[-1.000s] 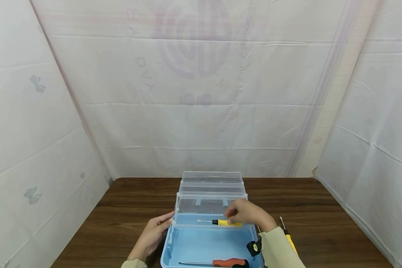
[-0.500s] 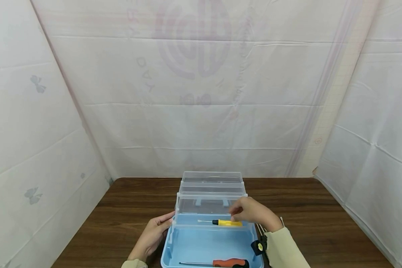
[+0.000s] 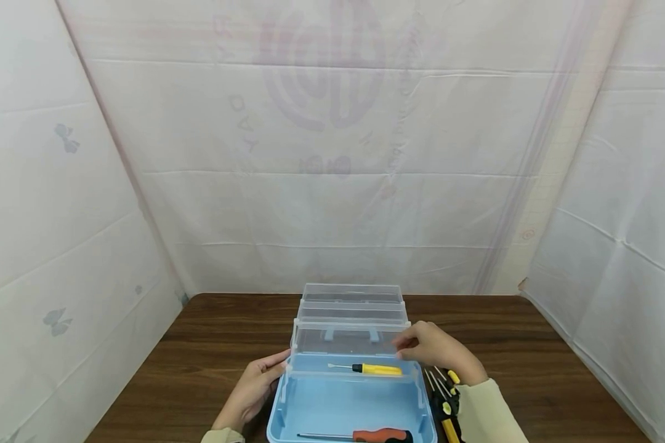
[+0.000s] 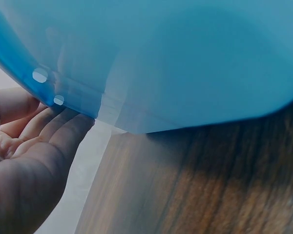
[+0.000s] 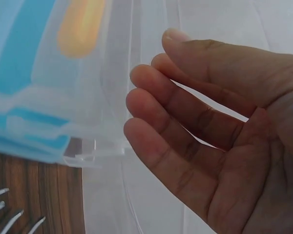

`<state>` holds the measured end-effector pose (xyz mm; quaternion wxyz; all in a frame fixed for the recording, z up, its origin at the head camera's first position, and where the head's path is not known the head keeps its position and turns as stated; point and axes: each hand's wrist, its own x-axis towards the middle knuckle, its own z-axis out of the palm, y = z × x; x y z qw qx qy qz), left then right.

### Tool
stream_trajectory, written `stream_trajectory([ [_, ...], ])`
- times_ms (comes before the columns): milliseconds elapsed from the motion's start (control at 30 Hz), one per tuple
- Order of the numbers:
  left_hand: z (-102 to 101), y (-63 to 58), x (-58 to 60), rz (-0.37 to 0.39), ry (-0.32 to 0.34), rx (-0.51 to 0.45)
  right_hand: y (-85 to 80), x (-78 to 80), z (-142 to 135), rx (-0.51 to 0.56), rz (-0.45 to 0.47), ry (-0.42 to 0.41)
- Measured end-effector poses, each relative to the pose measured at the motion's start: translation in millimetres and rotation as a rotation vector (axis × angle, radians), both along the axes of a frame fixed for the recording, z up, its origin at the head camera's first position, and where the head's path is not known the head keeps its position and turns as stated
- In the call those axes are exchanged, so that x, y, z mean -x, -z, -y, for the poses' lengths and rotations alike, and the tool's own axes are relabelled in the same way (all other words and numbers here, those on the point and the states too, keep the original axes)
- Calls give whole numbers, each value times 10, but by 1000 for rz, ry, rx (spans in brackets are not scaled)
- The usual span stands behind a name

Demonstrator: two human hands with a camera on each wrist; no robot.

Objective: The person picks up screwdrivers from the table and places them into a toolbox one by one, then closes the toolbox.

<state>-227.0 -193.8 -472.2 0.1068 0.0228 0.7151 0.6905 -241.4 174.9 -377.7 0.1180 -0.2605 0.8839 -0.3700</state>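
My left hand (image 3: 255,391) holds the rear left side of a pale blue toolbox (image 3: 277,415). In the left wrist view, thumb and fingertips meet the box's edge. My right hand (image 3: 435,347) hovers over the box's rear right corner. Its fingers are loosely bent with nothing between them, as the right wrist view shows. A small yellow-and-black screwdriver (image 3: 379,369) lies in the clear plastic tray (image 3: 340,375) at the back of the box. Nearer me, a larger screwdriver (image 3: 377,435) with an orange-and-black handle lies on the box floor.
Clear stepped trays (image 3: 351,311) rise behind the box. Several yellow-and-black screwdrivers (image 3: 450,427) are bundled on the table beside the box, partly hidden by the right sleeve (image 3: 490,412). The dark wooden table (image 3: 210,332) is enclosed by white sheeting (image 3: 332,215).
My right hand has let go of the small yellow screwdriver and moved up and right, away from it. The screwdriver stays in the tray. My left hand has not moved.
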Motion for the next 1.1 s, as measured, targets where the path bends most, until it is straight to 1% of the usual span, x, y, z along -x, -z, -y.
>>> stream_trajectory([
  [267, 0, 16, -3, 0, 18, -11, 15, -10, -162, 24, 26, 33],
  [533, 5, 26, -26, 1, 35, -28, 76, -50, -310, 27, 21, 65],
  [667, 8, 19, -27, 2, 38, -33, 101, -69, -385, 17, 14, 90],
  [767, 10, 13, -23, -1, 37, -33, 118, -75, -440, 7, 21, 125],
  [900, 12, 12, -14, -2, 36, -34, 151, -75, -520, 2, 41, 166],
  [967, 14, 12, -9, -4, 33, -30, 171, -73, -567, -4, 43, 176],
  [1100, 18, 11, -2, -9, 29, -20, 232, -86, -665, 2, 74, 195],
])
